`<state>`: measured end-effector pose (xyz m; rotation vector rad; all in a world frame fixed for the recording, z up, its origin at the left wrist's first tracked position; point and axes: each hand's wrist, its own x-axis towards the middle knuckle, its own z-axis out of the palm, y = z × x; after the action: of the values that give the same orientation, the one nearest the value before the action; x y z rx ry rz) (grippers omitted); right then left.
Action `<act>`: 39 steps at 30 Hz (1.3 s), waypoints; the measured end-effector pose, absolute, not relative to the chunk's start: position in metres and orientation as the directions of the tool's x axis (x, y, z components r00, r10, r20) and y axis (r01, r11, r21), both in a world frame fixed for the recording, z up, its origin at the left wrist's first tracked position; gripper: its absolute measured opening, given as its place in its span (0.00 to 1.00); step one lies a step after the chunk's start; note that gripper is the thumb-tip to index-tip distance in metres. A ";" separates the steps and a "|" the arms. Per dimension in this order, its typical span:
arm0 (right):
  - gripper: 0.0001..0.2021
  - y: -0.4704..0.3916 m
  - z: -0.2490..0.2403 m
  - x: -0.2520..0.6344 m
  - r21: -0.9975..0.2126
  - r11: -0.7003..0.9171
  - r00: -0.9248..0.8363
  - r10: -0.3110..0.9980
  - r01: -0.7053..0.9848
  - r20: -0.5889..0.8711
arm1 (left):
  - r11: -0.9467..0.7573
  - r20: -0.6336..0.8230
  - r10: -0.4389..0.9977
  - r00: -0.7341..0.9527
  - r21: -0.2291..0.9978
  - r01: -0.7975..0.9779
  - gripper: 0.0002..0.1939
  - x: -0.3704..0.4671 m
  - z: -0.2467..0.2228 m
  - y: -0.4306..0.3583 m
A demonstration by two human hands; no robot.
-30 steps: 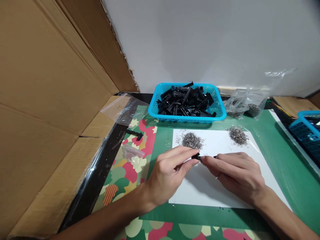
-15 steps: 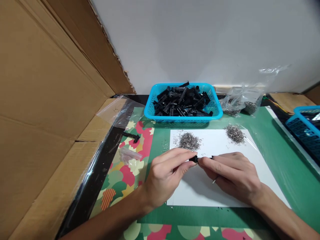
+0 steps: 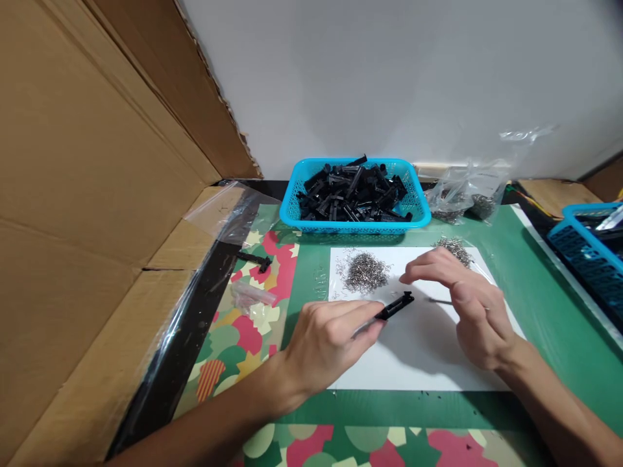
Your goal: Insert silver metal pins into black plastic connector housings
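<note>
Slim black plastic part w/ a forked far end [image 3: 396, 306] is up over the sheet, tilted, fork pointing away to the right; near end hidden in the fingers. Left hand [image 3: 335, 337] has it in a closed thumb-and-finger pinch. Right hand [image 3: 472, 305] is off the part, just beside it, thumb and index well apart w/ nothing btwn them; thin grey rod [image 3: 439, 301] pokes out by its palm, can't tell if the curled fingers grip it. Step in hand, as I read it: close handwork on one part, L steadying, R free of it. Next move prob. calls for a firm L pinch, fork end kept exposed, plus a fine R fingertip grip, w/o brushing loose wire. Under the hands: white rectangular paper sheet [image 3: 413, 363], w/ a heap of small silvery bent-wire pieces [image 3: 366, 272] near the part and a second silvery heap [image 3: 455, 250] partly behind R hand. Farther back: bright-blue mesh plastic basket [image 3: 355, 226] of similar black parts [image 3: 350, 191], clear plastic bags [image 3: 481, 188] to its right.
</note>
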<state>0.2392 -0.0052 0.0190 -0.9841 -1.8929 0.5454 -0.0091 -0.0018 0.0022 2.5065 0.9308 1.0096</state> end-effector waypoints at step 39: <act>0.39 -0.003 0.019 0.192 -0.899 0.175 -0.126 0.983 0.402 0.135 | -0.847 0.485 0.528 0.696 0.356 0.395 0.09 -0.004 -0.001 -0.003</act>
<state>0.1922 -0.0032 0.0189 -1.3375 -1.6593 0.9251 -0.0041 -0.0031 -0.0015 2.6824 0.7410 0.8705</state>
